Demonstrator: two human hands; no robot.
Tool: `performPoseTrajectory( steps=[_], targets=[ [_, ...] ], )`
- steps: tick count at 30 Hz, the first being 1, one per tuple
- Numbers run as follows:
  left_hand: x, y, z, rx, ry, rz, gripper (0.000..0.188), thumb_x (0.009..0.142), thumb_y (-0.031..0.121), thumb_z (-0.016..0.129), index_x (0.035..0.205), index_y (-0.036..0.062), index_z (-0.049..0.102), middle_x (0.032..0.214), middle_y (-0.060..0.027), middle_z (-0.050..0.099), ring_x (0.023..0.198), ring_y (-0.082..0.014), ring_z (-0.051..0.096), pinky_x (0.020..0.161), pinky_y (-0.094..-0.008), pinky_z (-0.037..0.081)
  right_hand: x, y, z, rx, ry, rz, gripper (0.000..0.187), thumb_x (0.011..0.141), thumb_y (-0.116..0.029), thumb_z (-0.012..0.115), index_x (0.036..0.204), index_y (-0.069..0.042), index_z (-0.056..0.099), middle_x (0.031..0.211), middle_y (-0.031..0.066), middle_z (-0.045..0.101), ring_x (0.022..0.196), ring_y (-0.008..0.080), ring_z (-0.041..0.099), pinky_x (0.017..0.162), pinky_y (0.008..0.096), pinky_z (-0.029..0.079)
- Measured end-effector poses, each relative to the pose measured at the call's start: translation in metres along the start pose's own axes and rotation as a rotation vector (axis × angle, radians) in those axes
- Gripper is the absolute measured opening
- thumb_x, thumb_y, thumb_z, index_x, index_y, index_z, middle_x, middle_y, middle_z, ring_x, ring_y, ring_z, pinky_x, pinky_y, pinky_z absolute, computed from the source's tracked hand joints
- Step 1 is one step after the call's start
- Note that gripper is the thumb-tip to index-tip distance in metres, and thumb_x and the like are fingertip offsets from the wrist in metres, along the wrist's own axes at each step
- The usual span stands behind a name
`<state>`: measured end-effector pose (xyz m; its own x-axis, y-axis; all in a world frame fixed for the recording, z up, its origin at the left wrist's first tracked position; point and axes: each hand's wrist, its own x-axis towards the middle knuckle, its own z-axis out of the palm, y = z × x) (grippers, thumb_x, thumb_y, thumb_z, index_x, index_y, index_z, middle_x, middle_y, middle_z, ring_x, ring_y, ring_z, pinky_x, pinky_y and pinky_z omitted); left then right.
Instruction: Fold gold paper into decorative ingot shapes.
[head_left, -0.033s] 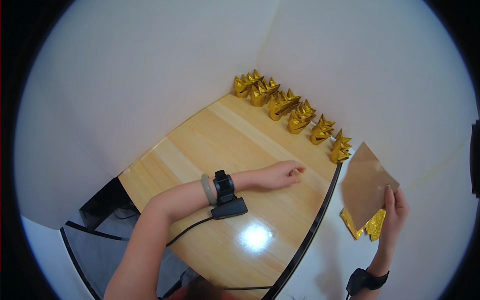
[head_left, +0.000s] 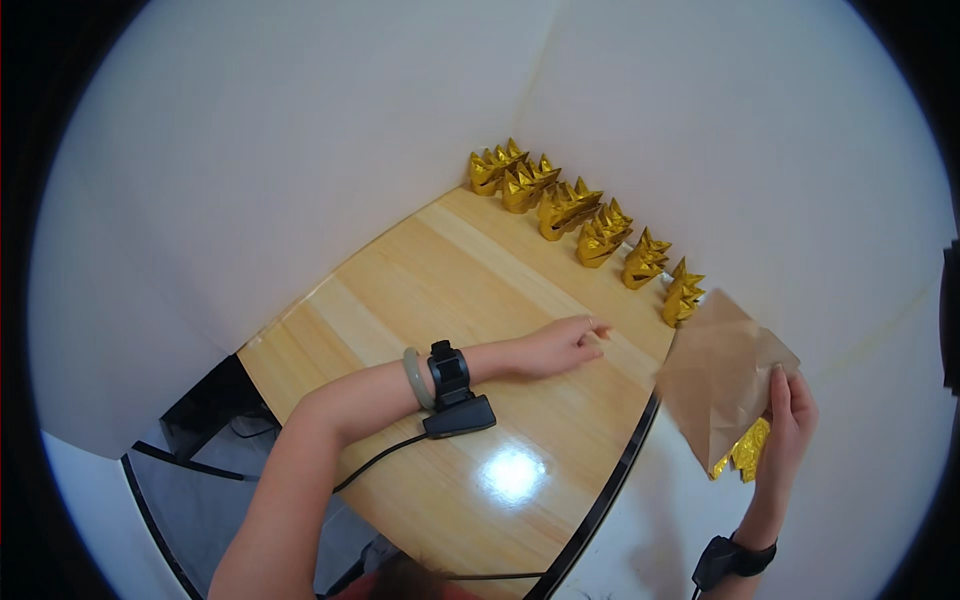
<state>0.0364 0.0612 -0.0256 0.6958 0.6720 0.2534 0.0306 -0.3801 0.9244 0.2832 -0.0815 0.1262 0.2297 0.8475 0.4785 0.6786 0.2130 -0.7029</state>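
My right hand (head_left: 792,415) pinches the right edge of a brown sheet of paper (head_left: 715,375) between thumb and fingers. The sheet is creased, hangs in the air beyond the table's right edge, and partly hides gold foil pieces (head_left: 748,452) lying below it. Over the wooden table, my left hand (head_left: 560,347) has loosely bent fingers with a gap between them and holds nothing. Several folded gold paper pieces with pointed tips stand in a row along the back right edge; the one closest to the sheet is a gold folded piece (head_left: 684,296).
The light wooden table (head_left: 400,290) has a dark right edge and meets white walls (head_left: 330,150) behind. To its right is a white surface (head_left: 640,510) bearing the foil pieces. A black wrist device (head_left: 460,415) on my left arm trails a cable (head_left: 375,462) across the table.
The brown sheet has swung left and opened out more toward me, now covering more of the gold foil pieces. My left fingers have shifted slightly.
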Motion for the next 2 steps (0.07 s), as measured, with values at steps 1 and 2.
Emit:
performPoseTrajectory(
  steps=[1,2],
  targets=[
    [0.0008,0.0019,-0.0012,-0.084,0.1,-0.073,0.047,0.088,0.015,0.06,0.13,0.0001,0.044,0.118,-0.0121,0.056,0.092,-0.0204,0.058,0.08,-0.0303,0.048,0.002,-0.0039,0.0051,0.394,-0.067,0.169,0.022,0.096,-0.022,0.052,0.08,-0.008,0.057,0.065,0.0021,0.051,0.064,0.0041,0.049,0.055,0.0231,0.041],
    [0.0039,0.0056,-0.0023,-0.169,0.197,-0.141,0.05,0.088,0.016,0.059,0.133,0.0005,0.04,0.118,-0.0117,0.056,0.095,-0.0207,0.058,0.082,-0.0297,0.048,0.0044,0.0051,0.009,0.322,-0.145,0.191,0.013,0.094,-0.018,0.055,0.087,-0.009,0.061,0.07,0.0011,0.057,0.064,0.0058,0.049,0.056,0.0232,0.041]
  ],
)
